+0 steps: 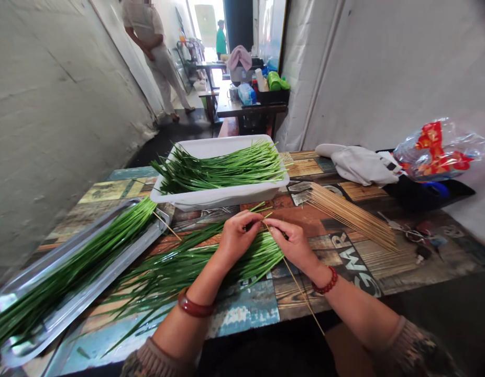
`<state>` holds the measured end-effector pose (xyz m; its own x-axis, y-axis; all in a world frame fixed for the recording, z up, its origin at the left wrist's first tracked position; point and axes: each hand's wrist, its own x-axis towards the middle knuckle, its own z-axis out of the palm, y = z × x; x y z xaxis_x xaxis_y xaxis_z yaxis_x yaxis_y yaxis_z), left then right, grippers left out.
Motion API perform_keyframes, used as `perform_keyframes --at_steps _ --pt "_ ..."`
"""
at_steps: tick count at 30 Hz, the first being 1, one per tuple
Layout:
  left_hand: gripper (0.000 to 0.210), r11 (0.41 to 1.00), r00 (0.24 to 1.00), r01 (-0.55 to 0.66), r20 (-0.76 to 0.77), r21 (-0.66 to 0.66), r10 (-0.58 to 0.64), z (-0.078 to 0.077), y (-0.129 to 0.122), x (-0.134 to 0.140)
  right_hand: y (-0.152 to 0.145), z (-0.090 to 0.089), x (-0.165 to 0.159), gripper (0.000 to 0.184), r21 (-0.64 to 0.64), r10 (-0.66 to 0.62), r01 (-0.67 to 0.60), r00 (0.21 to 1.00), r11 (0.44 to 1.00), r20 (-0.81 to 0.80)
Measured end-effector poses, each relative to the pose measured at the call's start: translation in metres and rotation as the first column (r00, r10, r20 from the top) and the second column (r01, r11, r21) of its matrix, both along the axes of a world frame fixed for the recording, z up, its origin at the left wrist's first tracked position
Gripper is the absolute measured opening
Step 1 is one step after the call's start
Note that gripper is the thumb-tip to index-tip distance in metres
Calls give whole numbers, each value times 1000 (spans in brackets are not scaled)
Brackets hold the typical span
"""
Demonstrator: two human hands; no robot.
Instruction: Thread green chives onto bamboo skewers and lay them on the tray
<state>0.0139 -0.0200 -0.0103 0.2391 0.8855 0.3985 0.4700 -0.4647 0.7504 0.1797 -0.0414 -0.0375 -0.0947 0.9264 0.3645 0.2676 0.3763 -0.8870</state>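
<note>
The bamboo skewer (303, 293) is held aslant at the centre of the table (395, 275), its upper end between the fingertips and its lower end projecting past the near edge. The right hand (294, 243) is closed in a thumb-and-finger pinch on it near the upper end. The left hand (239, 234) has its fingers curled and tips drawn together, apparently on a green stalk (268, 215); the fingers cover the exact contact.

Beneath and beside both hands lie loose green stalks (179, 267), pale ends toward the right, leaves fanned left.

Findings of risk, by judgement: with the fingertips meeting at the skewer's upper end, a slip could prick a finger; thin, slick stalks could split if pierced off-centre; the projecting lower end could be knocked by a forearm or the body, twisting the skewer in its pinch.

Further out, a metal tray (120, 262) at left carries aligned stalks, with another skewer (167, 225) protruding at its far end. Behind stands a white tub (222, 199) of stalks. At right lie a fan of skewers (354, 217) and, near it, keys (421, 254); a careless reach could scatter the skewers.
</note>
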Motion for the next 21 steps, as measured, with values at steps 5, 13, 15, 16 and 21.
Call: perform_keyframes --at_steps 5,13,15,16,21 --pt "13 999 999 -3 41 -35 4 2 -1 0 -1 2 0 29 12 2 -2 1000 1000 13" --pt "14 977 980 3 195 -214 40 0 -2 0 -2 4 0 28 14 8 -8 1000 1000 4" --pt "14 975 979 9 199 -223 36 -1 -2 0 -2 4 0 28 14 4 -4 1000 1000 8" --pt "15 974 979 13 202 -226 33 -2 -2 0 -2 4 0 28 14 4 -4 1000 1000 9" --pt "15 969 971 29 235 -247 31 -4 0 -1 -2 2 1 28 28 17 -17 1000 999 4"
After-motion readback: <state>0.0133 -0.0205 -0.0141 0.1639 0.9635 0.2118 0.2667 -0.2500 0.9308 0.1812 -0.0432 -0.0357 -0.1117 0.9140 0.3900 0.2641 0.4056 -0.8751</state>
